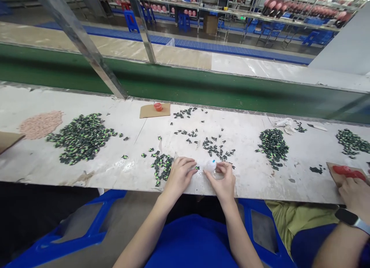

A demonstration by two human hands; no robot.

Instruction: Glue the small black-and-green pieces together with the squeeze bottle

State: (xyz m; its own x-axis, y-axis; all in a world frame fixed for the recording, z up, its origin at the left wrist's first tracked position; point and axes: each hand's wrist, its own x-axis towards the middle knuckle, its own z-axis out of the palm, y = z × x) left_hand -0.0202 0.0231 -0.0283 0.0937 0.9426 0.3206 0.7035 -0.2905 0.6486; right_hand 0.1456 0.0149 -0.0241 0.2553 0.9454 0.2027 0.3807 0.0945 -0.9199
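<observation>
My left hand [180,175] pinches a small black-and-green piece [197,168] between thumb and fingertips, just above the white worktable. A small white rounded object with a blue spot [211,165] is held in my right hand [224,179], its thumb and fingers closed on the side. The two hands are a short gap apart. Beside my left hand lies a loose pile of black-and-green pieces [162,166]. Small black slender pieces [215,148] are scattered beyond my hands.
Larger black-and-green piles sit at left [83,139] and right [273,146], with a pink pile [42,124] at far left. A red cup [157,106] stands on cardboard [146,111]. At right, another person's hand [354,193] touches red objects [348,171]. A metal post [101,64] rises at the back.
</observation>
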